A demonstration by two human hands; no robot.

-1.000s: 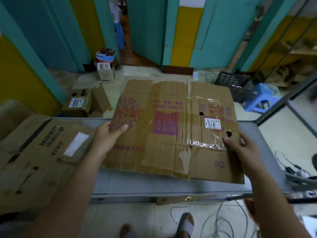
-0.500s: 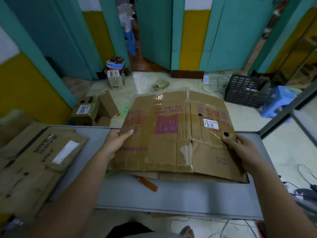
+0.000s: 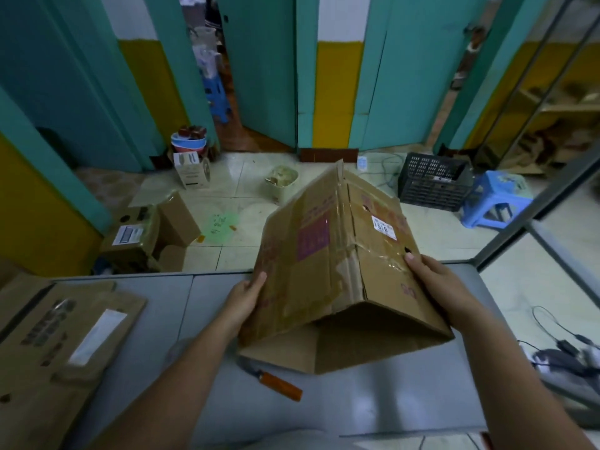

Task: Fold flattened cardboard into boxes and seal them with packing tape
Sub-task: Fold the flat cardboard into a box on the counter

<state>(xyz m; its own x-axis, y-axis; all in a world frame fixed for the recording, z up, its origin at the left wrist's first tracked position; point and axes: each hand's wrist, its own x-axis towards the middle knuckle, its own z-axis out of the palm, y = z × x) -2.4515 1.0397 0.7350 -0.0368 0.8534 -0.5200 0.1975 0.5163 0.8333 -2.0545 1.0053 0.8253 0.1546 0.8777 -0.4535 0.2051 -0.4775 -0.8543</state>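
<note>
At 6 o'clock, flat grey worktop (image 3: 357,410): it spans the lower half of the view and carries the cardboard and the knife.
Stack of flattened brown cardboard sheets (image 3: 39,368): lies flat at 8 o'clock on the worktop, well apart from the held carton, with a white strip on its top sheet.
Worn brown cardboard box with purple print and old clear tape (image 3: 324,254): sits at the centre, partly opened. Two upper panels meet in a ridge that runs from 12 towards 6 o'clock, like a roof. The open end faces the person, and the lower panels rest on the worktop at the near edge.
Black slotted plastic crate (image 3: 428,186): stands on the tiled floor at 1 o'clock, beyond the worktop.
Small brown cardboard cartons (image 3: 136,235): grouped on the floor at 10 o'clock.
Light blue plastic stool (image 3: 493,196): on the floor at 2 o'clock, just beside the crate.
Left hand (image 3: 243,297): clamped on the box's 9 o'clock edge, thumb lying on the outer face, fingers hidden behind the panel.
Right hand (image 3: 431,280): grips the 3 o'clock panel, thumb pressed on the taped face near a round hole, the other fingers out of sight underneath.
Orange-handled knife (image 3: 279,386): lies on the worktop at 6 o'clock, blade end just beside the box's near corner.
White printed sticker (image 3: 384,227): stuck on the right panel, towards 1 o'clock.
</note>
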